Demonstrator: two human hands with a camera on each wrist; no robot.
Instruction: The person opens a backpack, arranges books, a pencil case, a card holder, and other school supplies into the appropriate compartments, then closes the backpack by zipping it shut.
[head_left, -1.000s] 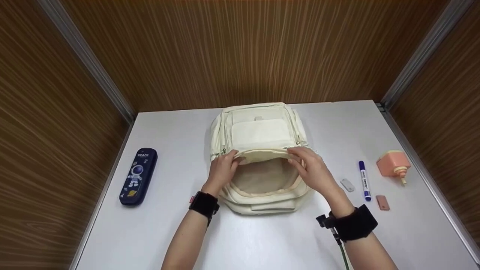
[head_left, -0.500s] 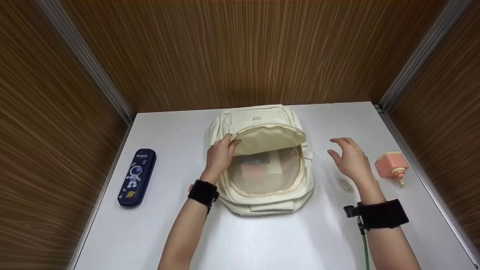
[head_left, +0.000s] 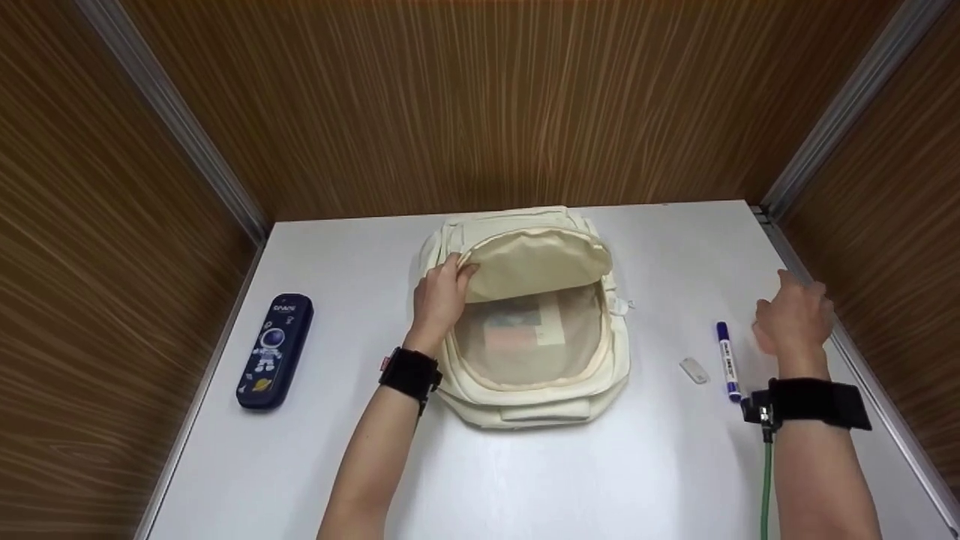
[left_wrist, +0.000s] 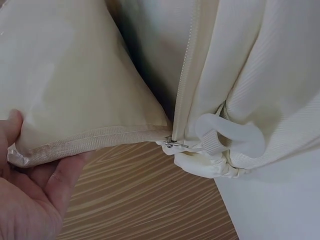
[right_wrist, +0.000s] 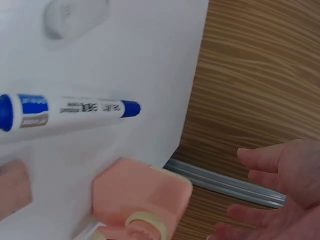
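Observation:
A cream backpack (head_left: 525, 390) lies flat at the table's middle with its main compartment open. My left hand (head_left: 439, 296) pinches the edge of its lifted flap (head_left: 536, 262), also seen as the flap (left_wrist: 75, 95) in the left wrist view beside the zipper (left_wrist: 187, 70). A mesh pocket inside shows flat items. My right hand (head_left: 795, 315) hovers with spread fingers over the pink bottle (right_wrist: 140, 197), holding nothing. The blue marker (head_left: 727, 360) and marker (right_wrist: 70, 111) lie just left of that hand.
A navy space-themed pencil case (head_left: 274, 351) lies at the left of the white table (head_left: 300, 465). A small grey eraser-like piece (head_left: 694, 370) sits beside the marker. Wood-panelled walls close in on three sides; a metal strip (right_wrist: 225, 182) runs along the right edge.
My right hand left the backpack opening and moved right, over the pink bottle. My left hand lifted the flap further back, exposing the inside.

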